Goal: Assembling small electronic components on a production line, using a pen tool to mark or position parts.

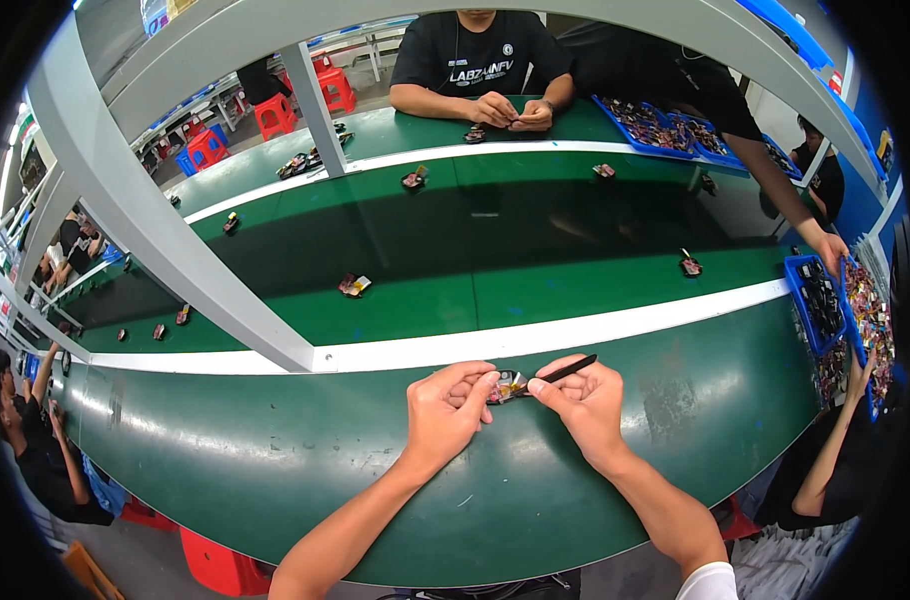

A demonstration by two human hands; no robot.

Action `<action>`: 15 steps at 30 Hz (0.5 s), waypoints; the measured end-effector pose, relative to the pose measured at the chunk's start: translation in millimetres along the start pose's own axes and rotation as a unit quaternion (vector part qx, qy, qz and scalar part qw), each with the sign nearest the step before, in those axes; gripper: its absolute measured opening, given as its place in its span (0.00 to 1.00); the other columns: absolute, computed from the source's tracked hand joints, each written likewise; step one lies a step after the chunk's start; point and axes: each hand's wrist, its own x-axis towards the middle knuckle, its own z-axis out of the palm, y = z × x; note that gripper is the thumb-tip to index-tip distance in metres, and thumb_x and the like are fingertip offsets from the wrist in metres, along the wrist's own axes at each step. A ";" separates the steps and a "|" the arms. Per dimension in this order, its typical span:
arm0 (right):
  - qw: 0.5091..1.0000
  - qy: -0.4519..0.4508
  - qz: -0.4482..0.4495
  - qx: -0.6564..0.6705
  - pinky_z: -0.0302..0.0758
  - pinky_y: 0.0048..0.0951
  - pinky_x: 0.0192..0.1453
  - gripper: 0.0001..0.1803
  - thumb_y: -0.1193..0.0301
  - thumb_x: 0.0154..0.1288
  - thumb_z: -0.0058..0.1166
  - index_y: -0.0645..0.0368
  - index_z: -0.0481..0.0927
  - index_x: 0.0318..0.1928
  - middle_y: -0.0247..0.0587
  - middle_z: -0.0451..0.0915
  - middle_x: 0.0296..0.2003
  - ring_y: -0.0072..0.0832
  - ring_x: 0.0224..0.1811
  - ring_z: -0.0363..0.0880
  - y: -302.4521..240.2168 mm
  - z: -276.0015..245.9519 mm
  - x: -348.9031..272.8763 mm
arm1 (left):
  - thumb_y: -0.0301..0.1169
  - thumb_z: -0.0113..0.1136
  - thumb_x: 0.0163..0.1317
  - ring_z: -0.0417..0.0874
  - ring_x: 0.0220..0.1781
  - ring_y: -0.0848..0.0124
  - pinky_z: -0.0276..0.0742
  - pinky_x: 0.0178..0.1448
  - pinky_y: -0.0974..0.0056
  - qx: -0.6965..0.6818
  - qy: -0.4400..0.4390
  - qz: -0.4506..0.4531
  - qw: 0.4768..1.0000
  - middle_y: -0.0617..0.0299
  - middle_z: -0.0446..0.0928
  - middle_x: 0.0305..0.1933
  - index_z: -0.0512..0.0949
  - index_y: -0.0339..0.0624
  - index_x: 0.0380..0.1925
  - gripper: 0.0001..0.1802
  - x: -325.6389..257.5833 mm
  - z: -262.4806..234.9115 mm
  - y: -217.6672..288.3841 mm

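My left hand (445, 407) pinches a small multicoloured part (507, 386) just above the near green bench top (275, 470). My right hand (583, 398) touches the same part from the right and grips a thin black stick-like tool (565, 373), whose tip points at the part. Both hands meet at the white strip (575, 335) that edges the conveyor belt (475, 270). My fingers hide much of the part.
Several small parts ride the belt, the nearest ones a part (354, 286) left of centre and a part (690, 266) at the right. Blue bins (813, 300) full of parts stand right. A grey frame post (165, 240) slants across left. Other people sit opposite and beside me.
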 end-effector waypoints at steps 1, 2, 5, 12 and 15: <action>1.000 -0.001 0.000 0.001 0.80 0.16 0.38 0.08 0.84 0.63 0.66 0.69 0.81 0.41 0.43 0.87 0.33 0.20 0.36 0.86 -4.4 1.3 0.1 | 0.24 0.65 0.68 0.82 0.21 0.78 0.74 0.22 0.73 -0.002 0.001 0.003 1.000 0.58 0.83 0.25 0.84 0.28 0.43 0.09 -0.1 -0.2 0.0; 0.999 0.006 0.034 -0.011 0.81 0.18 0.40 0.07 0.84 0.64 0.66 0.70 0.81 0.41 0.45 0.87 0.34 0.22 0.37 0.87 -11.8 3.0 -0.2 | 0.24 0.65 0.68 0.82 0.21 0.78 0.74 0.22 0.73 -0.002 0.000 0.004 1.000 0.58 0.83 0.25 0.84 0.28 0.43 0.09 0.1 -0.2 0.0; 0.998 0.012 0.055 -0.023 0.67 0.18 0.29 0.08 0.80 0.64 0.67 0.67 0.81 0.41 0.45 0.88 0.33 0.16 0.27 0.77 -11.1 2.9 0.0 | 0.24 0.64 0.69 0.84 0.23 0.75 0.78 0.24 0.72 0.022 -0.004 0.021 1.000 0.56 0.84 0.27 0.83 0.26 0.45 0.10 0.5 0.4 -0.2; 0.995 0.017 0.099 -0.009 0.84 0.23 0.47 0.07 0.83 0.65 0.64 0.70 0.81 0.42 0.49 0.88 0.36 0.28 0.40 0.89 -21.4 3.9 -0.8 | 0.21 0.64 0.68 0.86 0.24 0.71 0.82 0.26 0.70 -0.004 -0.002 0.056 0.998 0.51 0.85 0.30 0.82 0.24 0.46 0.10 -0.7 -0.2 -3.1; 0.995 0.017 0.095 0.002 0.83 0.22 0.46 0.07 0.83 0.65 0.64 0.70 0.81 0.43 0.49 0.88 0.37 0.27 0.40 0.89 -21.3 3.1 -1.1 | 0.20 0.64 0.68 0.87 0.25 0.70 0.83 0.26 0.69 -0.015 -0.005 0.060 0.998 0.50 0.86 0.31 0.82 0.24 0.47 0.10 -0.7 0.1 -4.2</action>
